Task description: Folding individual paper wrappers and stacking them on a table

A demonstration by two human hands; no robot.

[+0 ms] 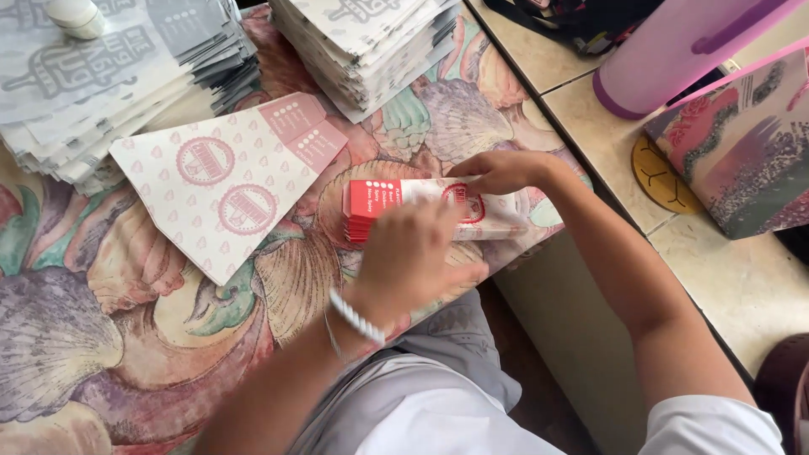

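Observation:
A small stack of folded paper packets (375, 202) with red ends and round red prints lies on the shell-patterned tablecloth (101, 337) near the table's front edge. My left hand (413, 253), with a white bead bracelet on the wrist, rests flat over the near side of the stack and looks blurred. My right hand (499, 171) presses its fingers on the top packet's far edge. To the left lies an unfolded, pink-printed paper sheet (223, 185), shaped like a fan.
Two tall piles of grey-printed flat paper bags stand at the back left (93, 76) and back middle (371, 42). A lilac bottle (674, 50) and a patterned gift bag (742, 143) sit on the tiled floor at right, beside a round yellow coaster (657, 177).

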